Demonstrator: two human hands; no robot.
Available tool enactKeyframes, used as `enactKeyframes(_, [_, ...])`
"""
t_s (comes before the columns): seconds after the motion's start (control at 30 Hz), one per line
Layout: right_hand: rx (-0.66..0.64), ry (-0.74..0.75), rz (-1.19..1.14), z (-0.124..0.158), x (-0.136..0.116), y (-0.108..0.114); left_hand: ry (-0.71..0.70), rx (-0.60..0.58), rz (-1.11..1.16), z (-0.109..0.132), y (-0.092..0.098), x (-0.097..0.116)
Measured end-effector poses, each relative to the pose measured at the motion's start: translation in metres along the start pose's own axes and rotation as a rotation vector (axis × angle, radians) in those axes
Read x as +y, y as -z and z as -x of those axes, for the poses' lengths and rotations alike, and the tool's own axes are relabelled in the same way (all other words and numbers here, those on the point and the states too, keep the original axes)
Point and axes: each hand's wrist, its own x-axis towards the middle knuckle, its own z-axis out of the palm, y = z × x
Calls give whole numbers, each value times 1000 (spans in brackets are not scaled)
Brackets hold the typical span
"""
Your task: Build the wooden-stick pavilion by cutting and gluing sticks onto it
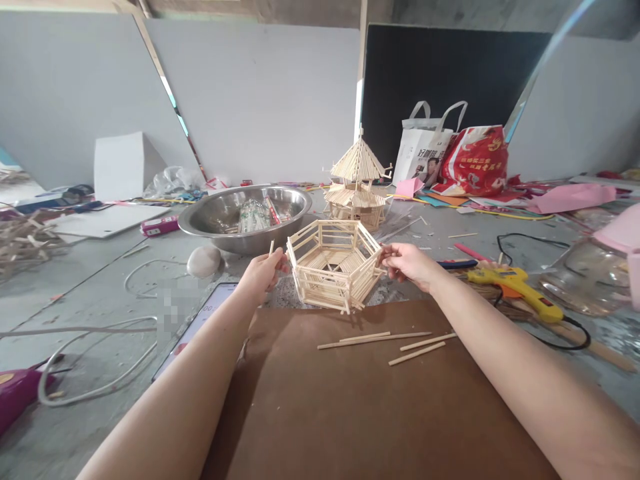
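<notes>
The hexagonal stick frame [325,293] is at twelve o'clock, by the brown board's [370,407] far edge. At its nine, the left hand's [264,272] fingers pinch a short stick [271,247]; at its three, the right hand's [411,264] pinch its corner.

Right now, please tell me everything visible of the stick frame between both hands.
The stick frame is a six-sided, open-topped shell of thin, pale, wooden-looking sticks. Spaced rails form its upper walls; more sticks slope inward below, around a dark gap. Its open side faces up, near the far edge of the brown board. The right hand holds one side; the left hand is at the other, contact unclear.
</notes>
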Motion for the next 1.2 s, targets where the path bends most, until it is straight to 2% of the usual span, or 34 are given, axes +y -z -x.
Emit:
enactKeyframes(0.13, [19,12,13,-1,1,-1,14,28,7,1,1,-1])
enactKeyframes(0.23, [77,18,24,-3,2,0,-9,99,37,1,4,5])
enactKeyframes(0.33, [176,61,6,-3,-2,3,-84,175,118,3,7,20])
enactKeyframes(0.4, [221,114,-18,-1,-6,3,-191,200,222,10,6,33])
enactKeyframes(0.5, [240,187,-25,3,-12,2,-343,137,325,29,1,55])
enactKeyframes(0.57, [239,227,15,6,-14,0,-393,33,331,45,-5,68])
enactKeyframes(0.67, [222,278,117,10,-15,-4,-398,-122,281,65,-12,81])
enactKeyframes(0.77, [191,301,213,13,-16,-8,-385,-238,205,72,-13,82])
enactKeyframes(0.83, [177,326,258,16,-18,-9,-345,-273,162,70,-12,82])
enactKeyframes(0.9, [165,358,300,20,-22,-10,-323,-254,141,66,-11,83])
enactKeyframes(1.0, [92,418,374,32,-33,-10,-375,-212,139,70,-15,90])
enactKeyframes(1.1, [-98,493,483,47,-46,-12,-438,-211,137,89,-27,95])
enactKeyframes(1.13, [-178,512,534,52,-49,-13,-434,-229,122,99,-32,93])
enactKeyframes(1.2, [-337,540,657,60,-52,-17,-394,-354,56,119,-41,85])
